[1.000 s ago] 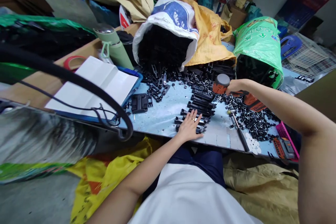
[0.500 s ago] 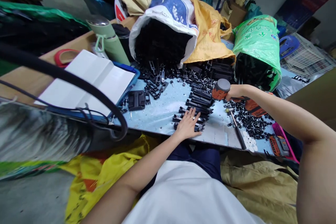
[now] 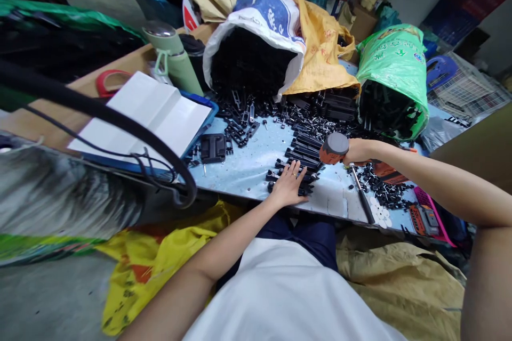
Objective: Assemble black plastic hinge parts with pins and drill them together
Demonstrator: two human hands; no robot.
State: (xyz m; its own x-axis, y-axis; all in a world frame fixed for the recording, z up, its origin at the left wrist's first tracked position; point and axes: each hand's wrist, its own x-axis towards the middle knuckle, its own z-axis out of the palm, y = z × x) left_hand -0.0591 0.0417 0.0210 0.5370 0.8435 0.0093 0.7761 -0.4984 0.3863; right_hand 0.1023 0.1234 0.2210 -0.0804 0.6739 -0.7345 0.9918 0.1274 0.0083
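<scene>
Holds the left hand (image 3: 287, 186) palm down at the near end of a row of long, narrow black plastic parts (image 3: 306, 150), with fingers spread apart over the nearest few. Pinches nothing visible between them. Shows part ends to the left of the fingers and more to the right, past the fingertips, and the rest of the row just beyond them, running away across the light blue tabletop (image 3: 246, 168). Points the thumb rightward, near the table's front edge.

Grips an orange-and-black cordless power tool (image 3: 334, 149) in the right hand (image 3: 357, 150), with fingers curled around the body; cannot tell the exact place of each fingertip. Holds the tool's rounded dark grey end beside the right side of the row, ahead and to the right of the left fingertips; cannot tell whether touching any part.

Has a black-handled metal hammer (image 3: 364, 200) lying to the right, between the row and a heap of small black pieces with metal pins (image 3: 386, 184). Shows flat white discs (image 3: 380, 213) just beside the handle, and an orange-and-black battery pack (image 3: 424, 220) farther right.
</scene>
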